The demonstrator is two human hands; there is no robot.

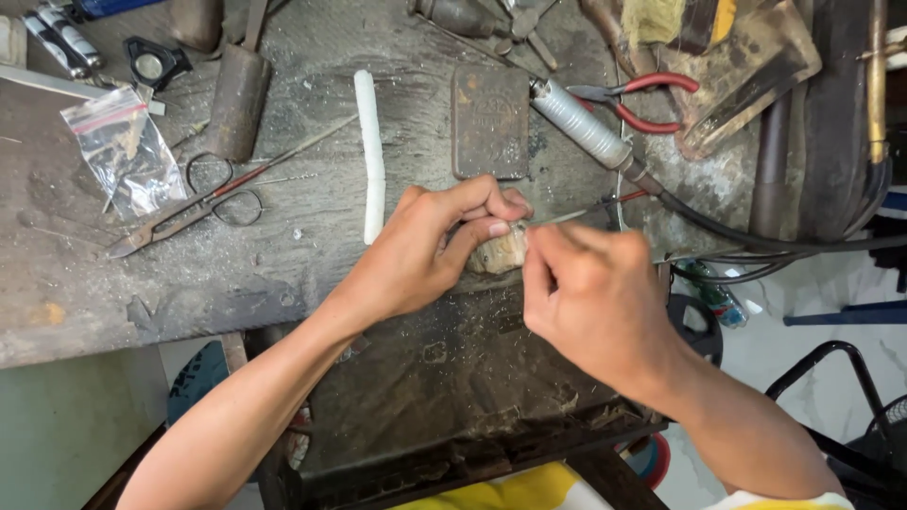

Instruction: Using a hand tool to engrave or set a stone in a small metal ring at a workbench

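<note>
Small pale lump (499, 253) pinned at the front edge of the worn bench (76, 283), right where the wooden peg sticks out. Hard to tell what it is, too small and mostly hidden. Left hand (425, 250) curled tight round it, thumb and fingertips clamping from above and the near side. Right hand (590, 293) pinched shut on a thin metal tool (567, 216), probably a needle file with a red handle end, tip touching the lump's top.

Judging by the setup, filing or scraping in hand. Best done with short light strokes, piece braced hard against the peg so nothing wobbles, fingertips kept back from the tool tip. Turning the piece rather than the wrist probably gives an evener surface.

Further out: white stick (370, 156) lying upright just left of the hands, flat dark metal block (489, 121) behind, motor handpiece (581, 123) with black cable to the right, red-handled pliers (642, 102) beyond that. Snips (189, 203) and a small plastic bag (128, 151) well off to the left.
</note>
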